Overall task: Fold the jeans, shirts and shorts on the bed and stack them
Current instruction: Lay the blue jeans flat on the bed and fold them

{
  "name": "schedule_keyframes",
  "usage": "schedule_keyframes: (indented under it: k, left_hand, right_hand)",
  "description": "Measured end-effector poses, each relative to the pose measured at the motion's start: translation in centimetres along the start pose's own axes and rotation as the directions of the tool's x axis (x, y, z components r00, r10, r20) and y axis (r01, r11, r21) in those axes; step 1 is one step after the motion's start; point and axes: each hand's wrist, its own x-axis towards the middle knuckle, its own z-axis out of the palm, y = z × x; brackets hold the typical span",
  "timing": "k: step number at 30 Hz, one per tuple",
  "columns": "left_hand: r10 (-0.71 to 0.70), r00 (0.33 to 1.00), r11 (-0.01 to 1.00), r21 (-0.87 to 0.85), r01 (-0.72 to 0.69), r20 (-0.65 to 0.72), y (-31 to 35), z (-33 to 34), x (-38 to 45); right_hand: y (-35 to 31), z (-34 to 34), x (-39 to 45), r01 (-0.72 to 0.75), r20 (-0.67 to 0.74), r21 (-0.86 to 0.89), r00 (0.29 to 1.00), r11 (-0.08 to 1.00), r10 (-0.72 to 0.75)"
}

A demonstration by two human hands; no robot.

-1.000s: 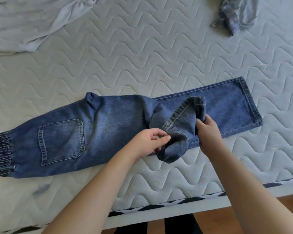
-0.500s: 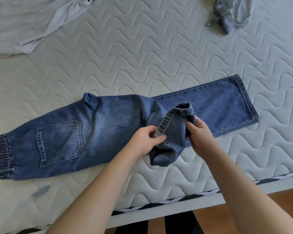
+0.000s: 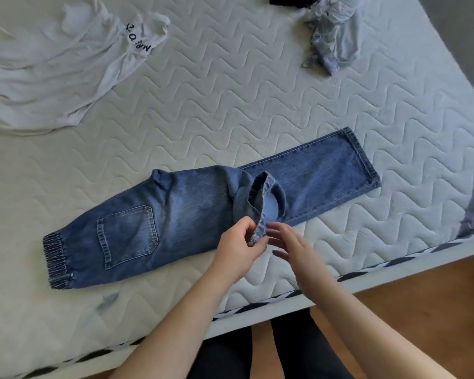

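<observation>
pinched between your left hand's (image 3: pixel 240 246) thumb and fingers: the hem of the jeans' (image 3: pixel 175 214) upper leg, lifted off the denim so the cuff opening gapes as a loop. your right hand (image 3: pixel 290 247) sits just beside that hem, fingers spread and relaxed, gripping nothing; whether the fingertips touch the cloth, cannot tell.

jeans lie flat near the front edge of the mattress (image 3: pixel 230 105), elastic waistband at the left, back pocket up, lower leg stretched out to the right with its hem flat. upper leg is bunched back toward the middle.

far left: white shirt (image 3: pixel 58 58), crumpled, dark lettering on it. far right: pale blue garment (image 3: pixel 331 36) in a heap, a black item (image 3: pixel 288 1) at the top edge beside it. both well apart from the jeans.
</observation>
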Motion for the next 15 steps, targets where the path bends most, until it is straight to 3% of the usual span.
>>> schedule_keyframes:
  k: [2, 4, 7, 9, 13, 15]
  left_hand:
    - [0.159, 0.987, 0.974, 0.158, -0.159, 0.015, 1.1, -0.2, -1.8]
    - [0.282, 0.956, 0.928, 0.230, -0.294, 0.084, 2.2, -0.5, -3.4]
    - [0.350, 0.903, 0.883, 0.233, -0.406, 0.248, 3.5, -1.0, -5.8]
    - [0.328, 0.904, 0.916, 0.141, -0.375, 0.273, 4.0, -1.7, -7.2]
    - [0.238, 0.971, 0.969, 0.062, -0.239, 0.011, 4.4, -4.3, -8.7]
    - [0.205, 0.973, 0.978, 0.071, -0.198, -0.105, 4.7, -5.8, -8.6]
  right_hand:
    - [-0.9, 0.6, -1.3, -0.122, 0.073, 0.214, 0.991, 0.969, 0.108]
    - [-2.0, 0.9, -1.9, -0.197, 0.079, 0.305, 0.980, 0.932, 0.182]
    - [-3.3, 1.5, -2.5, -0.181, 0.014, 0.285, 0.983, 0.941, 0.185]
    - [-3.9, 1.7, -2.8, -0.141, -0.055, 0.209, 0.986, 0.968, 0.156]
    - [-4.5, 1.4, -3.9, -0.101, -0.067, 0.144, 0.991, 0.984, 0.112]
    - [-4.4, 1.4, -4.7, -0.041, -0.062, 0.018, 0.997, 0.999, 0.042]
